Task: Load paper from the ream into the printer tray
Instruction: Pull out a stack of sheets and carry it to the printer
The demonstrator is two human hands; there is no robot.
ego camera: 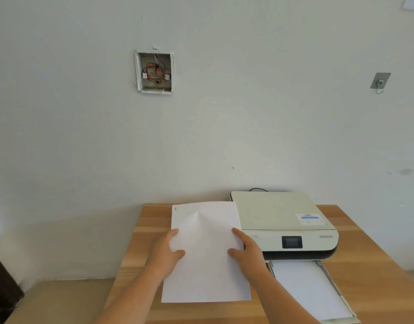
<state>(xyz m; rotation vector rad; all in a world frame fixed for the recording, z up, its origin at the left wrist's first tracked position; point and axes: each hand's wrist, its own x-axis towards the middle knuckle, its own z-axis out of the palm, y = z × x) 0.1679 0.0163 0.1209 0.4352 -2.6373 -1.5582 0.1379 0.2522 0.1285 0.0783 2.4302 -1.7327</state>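
White paper (206, 272) lies on the wooden table (145, 220), left of the printer; I cannot tell how thick the pile is. My left hand (167, 251) grips its left edge, thumb on top. My right hand (247, 250) grips the right edge the same way. The top sheet bulges a little near its far end. The cream printer (281, 218) sits at the right, lid closed, with a small dark screen. Its tray (340, 298) is pulled out toward me and holds white sheets (306, 288).
A black cable (257, 189) runs behind the printer along the white wall. An open wall box with red wires (154, 72) is high on the left, and a metal hook (379, 81) on the right. A lower tan surface (61, 300) lies left of the table.
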